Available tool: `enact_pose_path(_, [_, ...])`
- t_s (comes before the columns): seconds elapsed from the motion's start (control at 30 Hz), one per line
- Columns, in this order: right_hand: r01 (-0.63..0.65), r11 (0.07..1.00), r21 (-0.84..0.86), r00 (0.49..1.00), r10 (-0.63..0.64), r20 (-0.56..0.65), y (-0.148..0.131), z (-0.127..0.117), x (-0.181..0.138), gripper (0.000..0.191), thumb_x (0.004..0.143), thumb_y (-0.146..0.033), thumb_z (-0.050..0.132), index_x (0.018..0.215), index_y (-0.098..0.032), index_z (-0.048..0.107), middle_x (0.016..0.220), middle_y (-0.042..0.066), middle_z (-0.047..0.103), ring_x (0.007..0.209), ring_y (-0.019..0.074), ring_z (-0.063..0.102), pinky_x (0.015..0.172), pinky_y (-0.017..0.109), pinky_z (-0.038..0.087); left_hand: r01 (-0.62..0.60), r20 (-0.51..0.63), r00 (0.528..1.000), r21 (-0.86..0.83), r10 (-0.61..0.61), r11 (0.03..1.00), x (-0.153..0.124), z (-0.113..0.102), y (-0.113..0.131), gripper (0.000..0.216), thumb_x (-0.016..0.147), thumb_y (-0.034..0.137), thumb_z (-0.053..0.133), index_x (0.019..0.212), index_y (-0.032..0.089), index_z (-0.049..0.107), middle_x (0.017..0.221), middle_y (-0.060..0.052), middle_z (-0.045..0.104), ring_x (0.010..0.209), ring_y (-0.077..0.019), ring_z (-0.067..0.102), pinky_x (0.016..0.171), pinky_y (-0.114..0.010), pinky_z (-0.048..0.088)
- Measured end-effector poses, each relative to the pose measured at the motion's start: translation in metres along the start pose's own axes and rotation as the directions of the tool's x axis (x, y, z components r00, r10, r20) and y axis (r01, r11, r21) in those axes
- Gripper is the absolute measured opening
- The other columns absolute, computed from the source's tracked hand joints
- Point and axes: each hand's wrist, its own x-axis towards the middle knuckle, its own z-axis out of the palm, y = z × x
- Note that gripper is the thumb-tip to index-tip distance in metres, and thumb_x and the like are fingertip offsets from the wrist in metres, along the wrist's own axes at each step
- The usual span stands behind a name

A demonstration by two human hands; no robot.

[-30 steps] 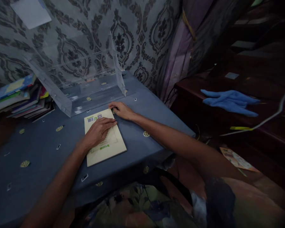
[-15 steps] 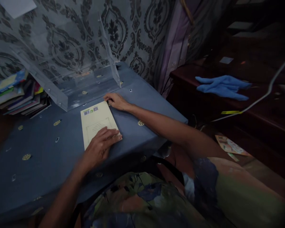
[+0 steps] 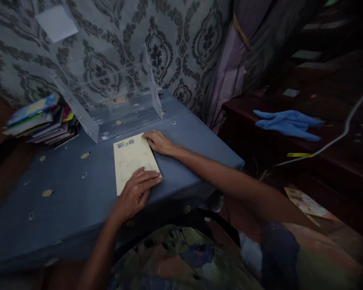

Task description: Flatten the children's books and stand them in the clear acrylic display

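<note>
both hands' grip flat — left hand point(image 3: 137, 191), right hand point(image 3: 159, 141) — on cream paperback point(image 3: 132, 160).

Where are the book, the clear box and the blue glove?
book point(image 3: 131, 159), head view, middle of its cover.
clear box point(image 3: 124, 119), head view, its floor.
blue glove point(image 3: 287, 123), head view, its palm.

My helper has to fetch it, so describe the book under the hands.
Find the blue-clothed table with the clear plastic case at its back. Just before the case lies a cream book. Unlike the colourful stack at the left, it lies alone, pale and flat.
</note>
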Motion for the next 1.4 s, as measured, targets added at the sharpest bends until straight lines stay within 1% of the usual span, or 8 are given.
enact_pose_path(0.27, [0.114,0.993,-0.039,0.993,-0.113,0.021,-0.036,-0.009,-0.06,0.036,0.088,-0.004,0.047,0.116,-0.014,0.068,0.12,0.015,0.069,0.117,0.0262,0.059,0.101,0.044,0.045,-0.009,-0.022,1.0,-0.006,0.009,1.0,0.003,-0.002,0.006,0.045,0.098,0.007,0.042,0.132,0.028,0.064,0.128,-0.007,0.069,0.121,-0.0204,0.064,0.115,-0.055,0.039])
enact_pose_path(0.43, [0.168,0.986,0.004,0.986,-0.168,0.005,-0.045,-0.017,-0.089,0.032,0.091,-0.008,0.049,0.114,-0.018,0.069,0.116,0.013,0.072,0.117,0.0266,0.061,0.098,0.046,0.048,0.05,-0.113,0.992,0.012,-0.049,0.999,-0.002,-0.003,0.0,0.038,0.099,0.012,0.045,0.127,0.026,0.067,0.124,-0.008,0.07,0.118,-0.0219,0.064,0.108,-0.048,0.048])
enact_pose_path(0.53, [0.191,0.98,0.055,0.982,-0.191,-0.01,-0.046,-0.02,-0.091,0.029,0.095,-0.013,0.049,0.115,-0.019,0.069,0.115,0.012,0.072,0.113,0.0252,0.064,0.098,0.045,0.05,0.156,-0.178,0.975,0.102,-0.137,0.982,-0.009,-0.012,-0.024,0.031,0.099,0.017,0.048,0.122,0.021,0.069,0.121,-0.01,0.072,0.115,-0.0241,0.065,0.102,-0.047,0.052])
enact_pose_path(0.7, [0.215,0.976,0.029,0.977,-0.215,-0.001,-0.049,-0.021,-0.088,0.026,0.097,-0.018,0.049,0.113,-0.018,0.069,0.114,0.013,0.073,0.112,0.0272,0.065,0.098,0.047,0.05,0.321,-0.27,0.928,0.219,-0.259,0.922,-0.011,-0.04,-0.09,0.031,0.095,0.019,0.046,0.114,0.015,0.071,0.119,-0.013,0.072,0.11,-0.0261,0.068,0.1,-0.046,0.054])
enact_pose_path(0.83, [0.221,0.975,-0.016,0.975,-0.221,0.017,-0.052,-0.021,-0.089,0.023,0.098,-0.02,0.048,0.109,-0.018,0.069,0.112,0.013,0.073,0.111,0.0285,0.065,0.095,0.047,0.051,0.399,-0.306,0.894,0.208,-0.328,0.893,-0.002,-0.057,-0.137,0.035,0.09,0.014,0.045,0.111,0.018,0.073,0.12,-0.01,0.073,0.112,-0.0259,0.069,0.101,-0.045,0.054])
enact_pose_path(0.93, [0.22,0.975,-0.018,0.976,-0.22,0.012,-0.053,-0.021,-0.09,0.024,0.098,-0.02,0.048,0.111,-0.019,0.069,0.114,0.013,0.072,0.112,0.0283,0.065,0.096,0.047,0.051,0.411,-0.332,0.879,0.164,-0.343,0.897,0.004,-0.061,-0.154,0.039,0.089,0.011,0.043,0.109,0.019,0.075,0.119,-0.008,0.074,0.113,-0.0245,0.069,0.102,-0.046,0.053])
enact_pose_path(1.1, [0.216,0.976,-0.02,0.976,-0.216,-0.003,-0.049,-0.021,-0.089,0.025,0.097,-0.02,0.05,0.112,-0.021,0.069,0.117,0.013,0.072,0.115,0.0288,0.064,0.096,0.048,0.051,0.406,-0.343,0.878,0.16,-0.335,0.9,-0.001,-0.058,-0.158,0.042,0.085,0.007,0.045,0.111,0.022,0.075,0.121,-0.004,0.074,0.114,-0.0223,0.069,0.103,-0.045,0.054])
enact_pose_path(1.4, [0.235,0.971,-0.04,0.972,-0.234,0.012,-0.049,-0.019,-0.089,0.026,0.098,-0.021,0.048,0.114,-0.02,0.068,0.118,0.014,0.072,0.117,0.0301,0.063,0.098,0.052,0.05,0.366,-0.341,0.892,0.154,-0.298,0.918,-0.022,-0.059,-0.139,0.045,0.08,0.003,0.045,0.101,0.024,0.078,0.111,-0.002,0.077,0.112,-0.0218,0.07,0.105,-0.05,0.053])
